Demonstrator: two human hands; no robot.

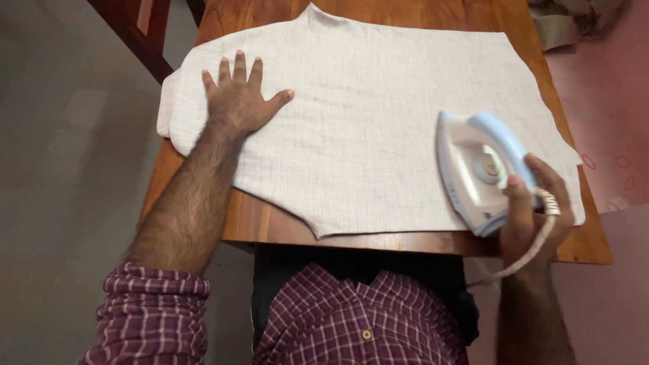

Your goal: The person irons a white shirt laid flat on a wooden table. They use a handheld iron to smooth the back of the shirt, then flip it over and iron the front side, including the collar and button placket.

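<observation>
The right hand (pixel 534 209) gripped the iron (pixel 476 169) at the cloth's (pixel 365 128) near right edge on the worktop (pixel 270 223), its tip pointing away, while the left hand (pixel 236 98) lay flat, fingers spread, pinning the cloth's left end.

The single head-worn camera looks steeply down from above the person's chest, close over the near edge of the wooden table (pixel 270 223), facing away toward its far end, with floor on both sides.
</observation>
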